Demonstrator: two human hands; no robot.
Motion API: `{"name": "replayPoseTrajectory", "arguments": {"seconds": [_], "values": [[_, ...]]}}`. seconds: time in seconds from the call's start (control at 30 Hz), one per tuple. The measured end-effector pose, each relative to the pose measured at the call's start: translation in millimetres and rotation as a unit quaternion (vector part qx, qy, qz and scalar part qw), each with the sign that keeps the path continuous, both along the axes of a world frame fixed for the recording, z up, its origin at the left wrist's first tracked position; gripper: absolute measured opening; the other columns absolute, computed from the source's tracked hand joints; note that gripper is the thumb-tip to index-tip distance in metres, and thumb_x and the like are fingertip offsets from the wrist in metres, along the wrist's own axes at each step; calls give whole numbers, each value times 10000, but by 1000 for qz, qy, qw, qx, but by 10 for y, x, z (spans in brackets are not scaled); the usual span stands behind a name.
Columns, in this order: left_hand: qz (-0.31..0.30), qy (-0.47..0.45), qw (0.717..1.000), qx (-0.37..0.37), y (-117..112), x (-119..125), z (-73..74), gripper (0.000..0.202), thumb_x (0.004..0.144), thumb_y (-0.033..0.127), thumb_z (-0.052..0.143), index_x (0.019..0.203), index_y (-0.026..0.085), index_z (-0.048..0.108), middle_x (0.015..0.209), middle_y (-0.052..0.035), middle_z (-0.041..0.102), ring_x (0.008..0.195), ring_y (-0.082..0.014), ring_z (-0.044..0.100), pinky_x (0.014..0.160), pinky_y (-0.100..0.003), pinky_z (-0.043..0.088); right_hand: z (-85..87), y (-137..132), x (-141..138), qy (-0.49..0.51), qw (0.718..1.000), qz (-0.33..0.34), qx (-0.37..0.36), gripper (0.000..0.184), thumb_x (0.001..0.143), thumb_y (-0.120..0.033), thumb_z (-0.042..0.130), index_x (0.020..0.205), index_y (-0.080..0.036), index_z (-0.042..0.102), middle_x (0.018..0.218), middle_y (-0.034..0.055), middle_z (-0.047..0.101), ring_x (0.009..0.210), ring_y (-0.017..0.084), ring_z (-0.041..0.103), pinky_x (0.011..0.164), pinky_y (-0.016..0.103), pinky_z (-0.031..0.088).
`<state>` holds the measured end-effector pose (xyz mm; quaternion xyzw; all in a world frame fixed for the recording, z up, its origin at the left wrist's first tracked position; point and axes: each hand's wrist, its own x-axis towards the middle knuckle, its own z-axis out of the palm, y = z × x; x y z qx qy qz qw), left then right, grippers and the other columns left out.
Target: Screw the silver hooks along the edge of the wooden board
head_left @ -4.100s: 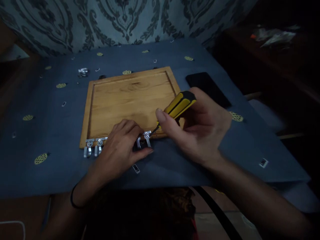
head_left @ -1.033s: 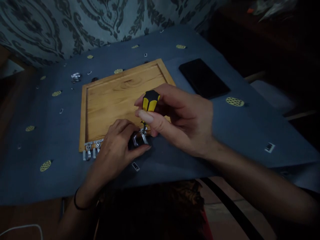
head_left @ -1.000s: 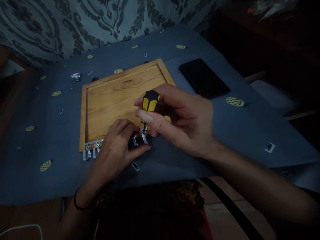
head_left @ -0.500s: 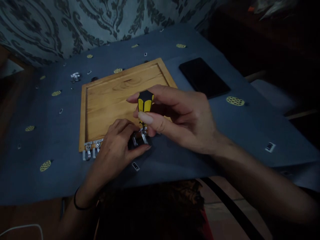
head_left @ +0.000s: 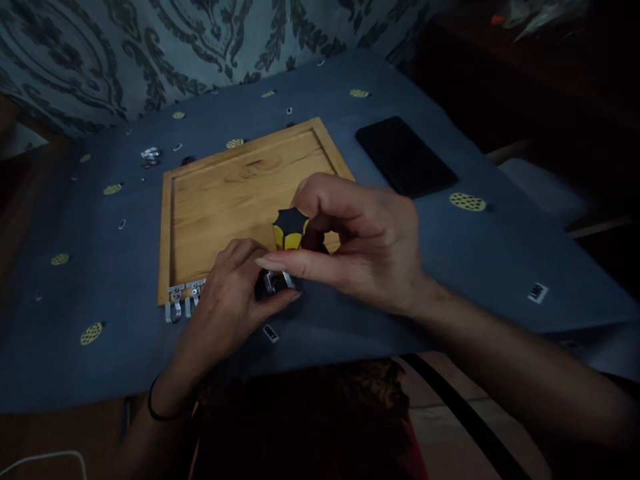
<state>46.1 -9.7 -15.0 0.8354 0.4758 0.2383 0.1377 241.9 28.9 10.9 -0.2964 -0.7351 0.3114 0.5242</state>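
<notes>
My right hand (head_left: pixel 365 240) is closed around a screwdriver (head_left: pixel 290 230) with a yellow and black handle, pinching it between thumb and fingers. Its handle end faces up towards me; the thumb hides the shaft and tip. Just below, my left hand (head_left: pixel 233 297) curls at the front edge of a framed wooden board (head_left: pixel 167 220), its thumb and fingers around a shiny metal hook (head_left: pixel 287 280). Similar metal hooks (head_left: pixel 176 310) stick out from the board's front left edge, partly covered by my left hand.
A black phone (head_left: pixel 406 157) lies on the blue patterned tablecloth (head_left: pixel 500 267), right of the board. Small shiny metal parts (head_left: pixel 150 157) sit to the board's left. A patterned curtain or wall covering (head_left: pixel 210 40) rises behind the table.
My right fingers and thumb have shifted around the screwdriver, and its handle has dropped and tipped more towards me. My left hand has stayed almost still.
</notes>
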Motion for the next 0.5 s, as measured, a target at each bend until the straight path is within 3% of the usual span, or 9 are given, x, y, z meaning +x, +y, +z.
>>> {"name": "replayPoseTrajectory", "arguments": {"seconds": [0.13, 0.27, 0.5], "values": [[0, 7, 1000, -9, 6, -3, 12, 285, 947, 446, 732, 1095, 211, 669, 1020, -53, 708, 989, -284, 664, 862, -451, 537, 38, -39, 6, 26, 999, -23, 39, 364, 898, -442, 762, 705, -255, 516, 714, -33, 571, 619, 130, 545, 585, 289, 523], [6, 22, 999, -23, 6, -3, 33, 327, 908, 443, 784, 1090, 193, 675, 1049, -67, 711, 1022, -284, 644, 900, -446, 528, 96, -87, 10, 96, 992, -79, 20, 360, 925, -381, 751, 718, -250, 487, 727, -47, 606, 548, 105, 548, 513, 299, 467], [0, 19, 999, -28, 14, 0, 59, 314, 906, 423, 791, 1090, 196, 677, 1036, -60, 709, 1026, -276, 641, 926, -449, 533, 67, -82, 38, 39, 997, -50, -36, 347, 874, -494, 793, 775, -243, 574, 762, -39, 572, 631, 109, 551, 554, 274, 483]]}}
